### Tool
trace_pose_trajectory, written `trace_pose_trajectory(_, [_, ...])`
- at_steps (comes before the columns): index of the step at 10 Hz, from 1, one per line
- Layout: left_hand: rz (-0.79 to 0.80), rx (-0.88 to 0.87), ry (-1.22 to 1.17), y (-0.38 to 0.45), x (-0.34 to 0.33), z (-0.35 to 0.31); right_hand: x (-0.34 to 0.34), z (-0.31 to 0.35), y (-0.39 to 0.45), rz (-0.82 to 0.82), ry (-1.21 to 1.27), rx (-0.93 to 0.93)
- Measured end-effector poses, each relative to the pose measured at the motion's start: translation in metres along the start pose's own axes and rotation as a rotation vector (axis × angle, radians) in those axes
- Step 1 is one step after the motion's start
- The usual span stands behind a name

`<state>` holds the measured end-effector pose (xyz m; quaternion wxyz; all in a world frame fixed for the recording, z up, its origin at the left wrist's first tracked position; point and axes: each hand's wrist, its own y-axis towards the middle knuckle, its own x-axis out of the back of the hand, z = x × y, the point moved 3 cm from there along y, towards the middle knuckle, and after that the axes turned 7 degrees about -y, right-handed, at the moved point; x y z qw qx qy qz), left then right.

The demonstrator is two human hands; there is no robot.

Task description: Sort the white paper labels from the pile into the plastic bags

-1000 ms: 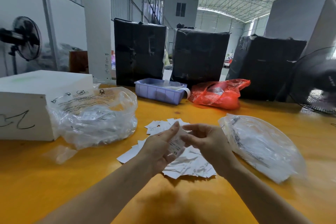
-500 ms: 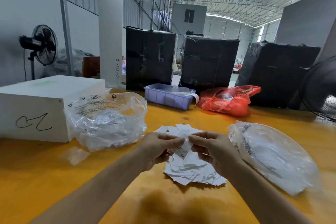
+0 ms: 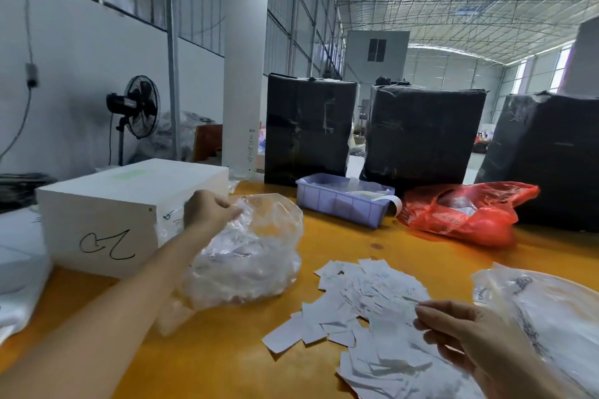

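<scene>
between both hands (image 3: 210, 214), label pile (image 3: 366, 308)

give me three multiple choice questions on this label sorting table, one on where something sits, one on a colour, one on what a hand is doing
1. Where does the pile of white labels lie?
A. inside the tray
B. on the table between the two clear bags
C. on the white box

2. What colour is the small plastic tray?
A. pale purple-blue
B. green
C. black

3. What is the left hand doing?
A. resting flat on the table
B. holding a pen
C. reaching to the mouth of the left clear bag

Answers: 1 B, the labels are spread on the orange table. 2 A, its walls look lilac. 3 C, its fingers are at the bag's top edge.
</scene>
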<state>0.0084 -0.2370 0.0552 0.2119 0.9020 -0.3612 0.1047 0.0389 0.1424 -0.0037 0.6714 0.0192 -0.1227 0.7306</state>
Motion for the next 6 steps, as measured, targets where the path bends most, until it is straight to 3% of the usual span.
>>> trace_pose_trajectory(2, [0.194,0.096,0.157,0.036,-0.017,0.019,0.011,-0.005,0.008,0.031,-0.057,0.007])
trace_pose_trajectory(5, [0.091,-0.075,0.764,0.039,-0.035,0.035,0.021,-0.004,-0.005,0.005,-0.059,0.033])
trace_pose_trajectory(6, [0.059,-0.195,0.771,0.037,-0.025,0.035,0.034,-0.005,-0.018,-0.054,-0.041,0.038])
